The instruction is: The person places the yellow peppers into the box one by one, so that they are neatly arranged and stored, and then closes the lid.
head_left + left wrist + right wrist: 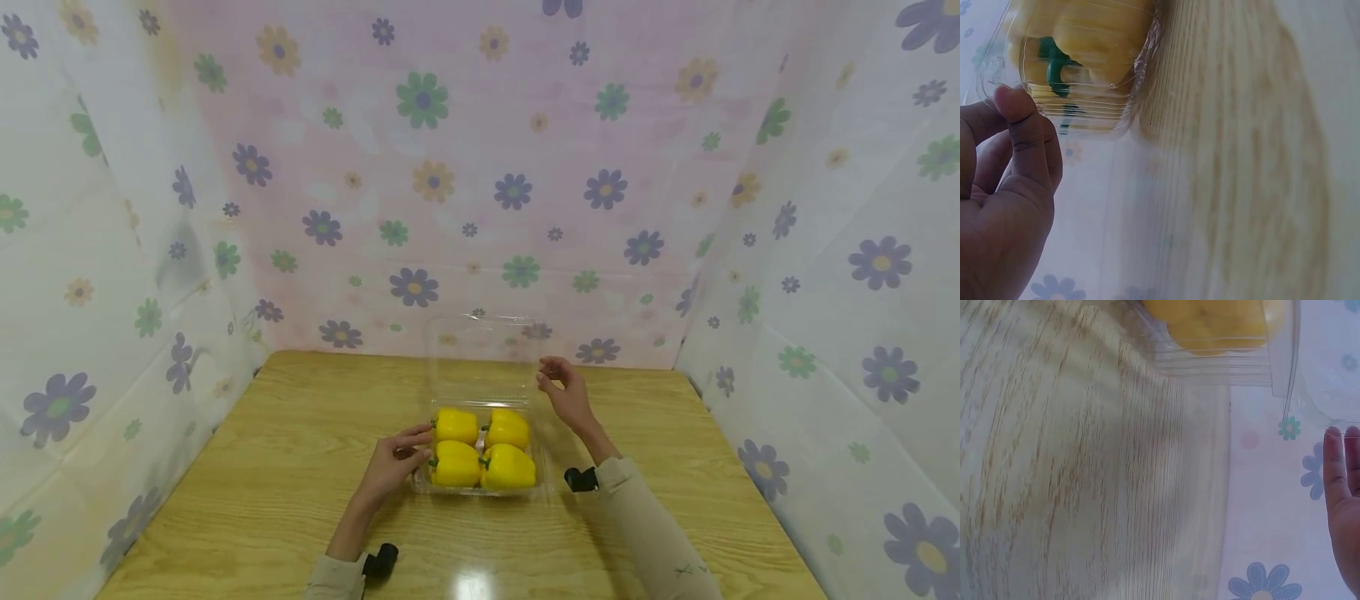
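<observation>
A clear plastic clamshell box (480,493) stands on the table with several yellow bell peppers (508,467) in its base, their green stems (1057,69) facing left. Its transparent lid (483,358) is raised at the back, upright behind the peppers. At the base's left side, my left hand (392,468) pinches the rim between thumb and fingers, as the left wrist view shows. My right hand (567,393) is at the lid's right edge; two straight fingers (1335,465) have their tips right at that edge in the right wrist view. The rest of that hand is cut off there.
The wood-grain table (300,492) reaches back to a flower-patterned cloth wall (465,208), with similar cloth on both sides. Black wrist cameras (381,562) sit at both sleeves. The right forearm (652,525) crosses over the table's right part.
</observation>
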Action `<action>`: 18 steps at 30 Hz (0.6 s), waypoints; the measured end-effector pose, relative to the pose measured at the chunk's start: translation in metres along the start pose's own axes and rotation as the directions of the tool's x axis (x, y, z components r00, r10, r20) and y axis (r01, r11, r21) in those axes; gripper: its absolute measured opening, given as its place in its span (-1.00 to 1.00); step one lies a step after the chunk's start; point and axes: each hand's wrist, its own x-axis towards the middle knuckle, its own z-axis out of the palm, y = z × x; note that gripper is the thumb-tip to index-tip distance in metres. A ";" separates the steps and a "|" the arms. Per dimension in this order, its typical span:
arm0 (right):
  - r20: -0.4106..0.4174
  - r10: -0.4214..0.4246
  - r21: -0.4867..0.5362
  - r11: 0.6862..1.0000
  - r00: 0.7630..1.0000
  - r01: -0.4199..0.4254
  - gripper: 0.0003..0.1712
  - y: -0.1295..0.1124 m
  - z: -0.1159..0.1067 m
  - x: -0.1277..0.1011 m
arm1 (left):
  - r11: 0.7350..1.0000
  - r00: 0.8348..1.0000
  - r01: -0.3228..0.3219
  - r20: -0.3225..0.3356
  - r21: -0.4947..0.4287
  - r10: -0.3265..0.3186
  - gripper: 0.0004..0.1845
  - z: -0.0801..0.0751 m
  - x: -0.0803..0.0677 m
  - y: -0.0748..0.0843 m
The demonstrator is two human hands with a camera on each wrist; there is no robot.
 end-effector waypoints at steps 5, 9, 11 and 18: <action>-0.020 0.014 0.033 0.999 1.000 -0.014 -0.75 0.002 0.001 -0.001 | 1.000 1.000 -0.007 0.003 0.000 0.007 -0.64 0.000 0.000 -0.001; -0.023 0.017 0.071 0.997 1.000 -0.016 -0.80 0.001 0.000 -0.004 | 1.000 1.000 -0.003 0.001 -0.011 0.003 -0.64 0.000 0.001 -0.002; -0.019 0.008 0.087 0.996 1.000 -0.006 -0.81 0.001 0.000 -0.004 | 1.000 1.000 -0.003 0.003 -0.022 0.003 -0.64 0.000 0.001 -0.002; -0.004 0.028 0.114 0.993 1.000 -0.028 -0.84 0.004 -0.003 -0.006 | 0.999 1.000 -0.009 0.015 -0.038 0.010 -0.63 -0.001 0.001 -0.002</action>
